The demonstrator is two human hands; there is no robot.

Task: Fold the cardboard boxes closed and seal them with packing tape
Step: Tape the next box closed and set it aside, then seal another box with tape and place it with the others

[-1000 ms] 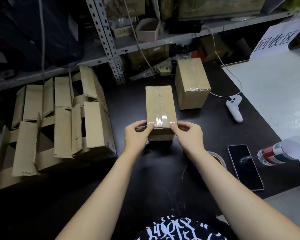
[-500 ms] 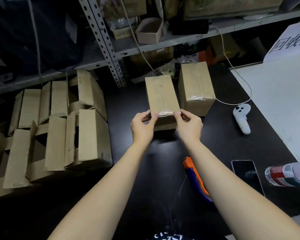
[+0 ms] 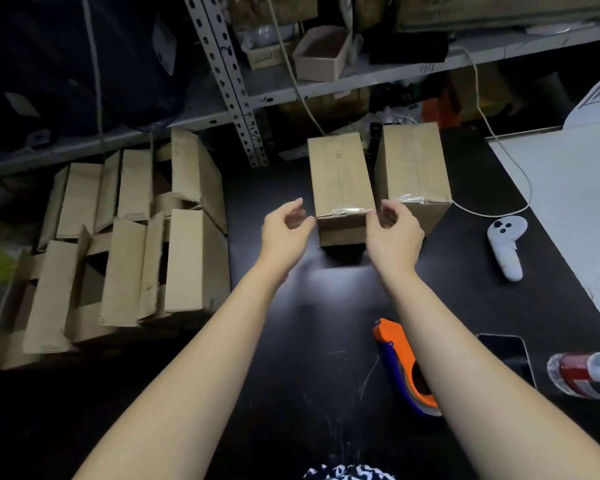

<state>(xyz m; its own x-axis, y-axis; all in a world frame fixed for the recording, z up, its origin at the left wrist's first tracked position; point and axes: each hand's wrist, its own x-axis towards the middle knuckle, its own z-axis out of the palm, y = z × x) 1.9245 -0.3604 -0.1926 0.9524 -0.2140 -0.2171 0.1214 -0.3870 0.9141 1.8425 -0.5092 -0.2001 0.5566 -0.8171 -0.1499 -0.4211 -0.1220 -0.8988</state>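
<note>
Two sealed boxes now stand side by side at the back of the bench (image 3: 291,341): the box (image 3: 340,188) you were pressing tape onto a moment ago has been slid back until it sits just beside the earlier one (image 3: 413,168). Your left hand (image 3: 284,230) and right hand (image 3: 394,233) have let go; the fingers of both are loosely curled and spread, holding nothing, one hand at each near corner. Shiny tape wraps over the near top edge of each box, so I judge this one finished, though blur makes it hard to tell whether your right fingertips are brushing the cardboard.

That leaves the stack of unsealed boxes (image 3: 125,244) at your left, flaps standing up; their insides are too dark to say what, if anything, they hold. The tape dispenser (image 3: 400,362) lies on the bench under your right forearm, ready for the next one.
</note>
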